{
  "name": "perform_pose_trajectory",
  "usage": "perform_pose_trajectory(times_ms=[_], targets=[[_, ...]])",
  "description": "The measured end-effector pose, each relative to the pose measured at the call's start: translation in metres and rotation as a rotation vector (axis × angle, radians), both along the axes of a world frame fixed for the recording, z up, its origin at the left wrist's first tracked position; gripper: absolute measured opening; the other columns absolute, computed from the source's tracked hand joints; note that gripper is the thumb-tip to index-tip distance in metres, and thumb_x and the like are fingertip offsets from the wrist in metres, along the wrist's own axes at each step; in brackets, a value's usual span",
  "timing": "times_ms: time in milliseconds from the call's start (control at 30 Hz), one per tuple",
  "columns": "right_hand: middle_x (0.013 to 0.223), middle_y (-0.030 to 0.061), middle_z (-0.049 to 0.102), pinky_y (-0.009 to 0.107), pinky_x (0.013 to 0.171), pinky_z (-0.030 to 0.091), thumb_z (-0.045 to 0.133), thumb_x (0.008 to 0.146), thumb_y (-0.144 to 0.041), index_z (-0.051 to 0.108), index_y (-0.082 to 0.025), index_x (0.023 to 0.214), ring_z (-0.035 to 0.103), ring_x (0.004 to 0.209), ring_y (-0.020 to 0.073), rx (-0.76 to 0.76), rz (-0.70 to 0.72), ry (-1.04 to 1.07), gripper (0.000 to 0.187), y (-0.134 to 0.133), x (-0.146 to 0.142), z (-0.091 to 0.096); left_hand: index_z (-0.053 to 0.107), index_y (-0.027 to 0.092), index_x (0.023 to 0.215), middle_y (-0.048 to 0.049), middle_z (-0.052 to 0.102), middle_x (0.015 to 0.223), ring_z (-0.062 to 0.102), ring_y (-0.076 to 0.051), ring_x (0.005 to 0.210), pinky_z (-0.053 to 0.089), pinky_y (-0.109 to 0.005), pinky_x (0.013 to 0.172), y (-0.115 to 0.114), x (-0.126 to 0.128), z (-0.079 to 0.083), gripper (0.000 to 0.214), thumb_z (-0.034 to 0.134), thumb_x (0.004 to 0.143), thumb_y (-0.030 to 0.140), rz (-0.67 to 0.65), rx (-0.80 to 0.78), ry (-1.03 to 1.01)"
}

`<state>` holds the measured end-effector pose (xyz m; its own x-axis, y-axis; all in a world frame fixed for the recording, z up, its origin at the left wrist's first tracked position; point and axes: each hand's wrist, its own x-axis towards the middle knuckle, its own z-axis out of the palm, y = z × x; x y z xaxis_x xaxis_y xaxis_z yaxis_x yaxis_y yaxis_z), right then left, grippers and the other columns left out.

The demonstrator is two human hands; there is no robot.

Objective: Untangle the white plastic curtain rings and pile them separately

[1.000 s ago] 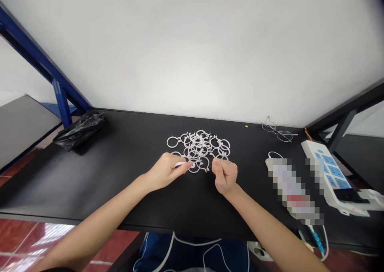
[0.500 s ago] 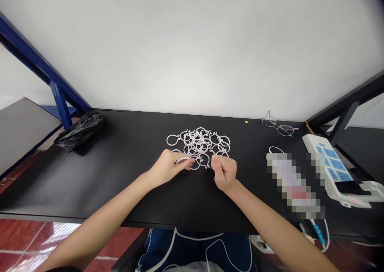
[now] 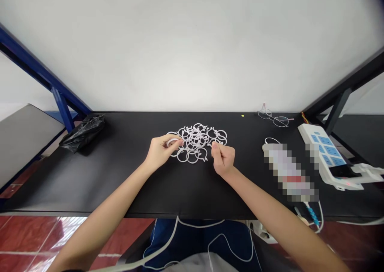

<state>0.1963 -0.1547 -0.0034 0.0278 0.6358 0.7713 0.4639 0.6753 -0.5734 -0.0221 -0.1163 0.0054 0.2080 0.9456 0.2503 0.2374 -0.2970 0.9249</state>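
Pinching one white ring [image 3: 171, 141] at the edge of the tangle was the fiddly bit. My left hand [image 3: 160, 152] gripped it between thumb and fingertips at the left side of the pile of rings [image 3: 199, 138], which sat mid-table, a bit toward the wall. My right hand [image 3: 223, 158] was curled tight at the pile's right edge. Its thumb and forefinger were closed on what looked like another ring's little hook, though it was too small to be sure.

Those rings have barbed ends and they lay hooked through each other. So my worry was that a tug on one would drag the whole clump across the black table [image 3: 105, 176], or that a ring would spring loose and skitter off.

A pair of glasses [image 3: 274, 120] lay well off to the right by the wall, with a power strip [image 3: 325, 156] past them and a black plastic bag [image 3: 82, 132] far left. None looked close enough to snag, I reckoned.
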Motion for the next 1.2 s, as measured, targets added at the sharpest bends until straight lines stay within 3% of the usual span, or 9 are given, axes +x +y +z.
perform_pose_trajectory(times_ms=[233, 333, 633, 833, 1200], targets=[[0.045, -0.0045, 0.033, 0.026, 0.044, 0.023, 0.04, 0.099, -0.026, 0.031, -0.021, 0.051, 0.03, 0.039, 0.0069, -0.034, -0.027, 0.038, 0.049, 0.002, 0.001, -0.004, 0.071, 0.013, 0.079, -0.004, 0.068, 0.067, 0.069, -0.017, 0.064, 0.053, -0.021, 0.051, 0.016, -0.003, 0.001, 0.035, 0.082, 0.066, 0.043, 0.137, -0.185, -0.265], [0.045, -0.0041, 0.034, 0.026, 0.045, 0.024, 0.041, 0.099, -0.028, 0.032, -0.02, 0.051, 0.031, 0.04, 0.0071, -0.035, -0.051, 0.048, 0.049, 0.004, 0.002, -0.004, 0.07, 0.012, 0.079, -0.0042, 0.069, 0.072, 0.066, -0.014, 0.061, 0.05, -0.018, 0.048, 0.026, -0.007, -0.002, 0.035, 0.085, 0.062, 0.039, 0.215, -0.258, -0.403], [0.043, -0.0055, 0.031, 0.025, 0.043, 0.022, 0.039, 0.1, -0.029, 0.03, -0.02, 0.051, 0.026, 0.039, 0.0057, 0.0, -0.166, 0.048, 0.05, 0.014, 0.008, -0.004, 0.066, 0.01, 0.081, -0.0021, 0.069, 0.074, 0.065, -0.006, 0.056, 0.05, -0.014, 0.052, 0.046, -0.026, 0.001, 0.009, 0.066, 0.085, 0.019, 0.443, -0.551, -0.921], [0.045, -0.0054, 0.031, 0.025, 0.043, 0.023, 0.039, 0.099, -0.027, 0.028, -0.02, 0.053, 0.027, 0.04, 0.0058, -0.002, -0.111, 0.028, 0.048, 0.013, 0.002, -0.005, 0.059, 0.011, 0.074, -0.0017, 0.067, 0.071, 0.068, -0.006, 0.061, 0.053, -0.014, 0.058, 0.047, -0.029, 0.001, 0.016, 0.058, 0.09, 0.011, 0.527, -0.597, -1.024], [0.044, -0.0051, 0.032, 0.025, 0.043, 0.023, 0.04, 0.099, -0.025, 0.03, -0.02, 0.052, 0.028, 0.04, 0.0065, -0.011, -0.08, 0.028, 0.048, 0.013, 0.002, -0.006, 0.053, 0.015, 0.081, -0.0122, 0.067, 0.087, 0.07, -0.017, 0.086, 0.059, -0.027, 0.076, 0.05, -0.034, 0.001, 0.029, 0.041, 0.099, 0.035, 0.599, -0.588, -1.123]])
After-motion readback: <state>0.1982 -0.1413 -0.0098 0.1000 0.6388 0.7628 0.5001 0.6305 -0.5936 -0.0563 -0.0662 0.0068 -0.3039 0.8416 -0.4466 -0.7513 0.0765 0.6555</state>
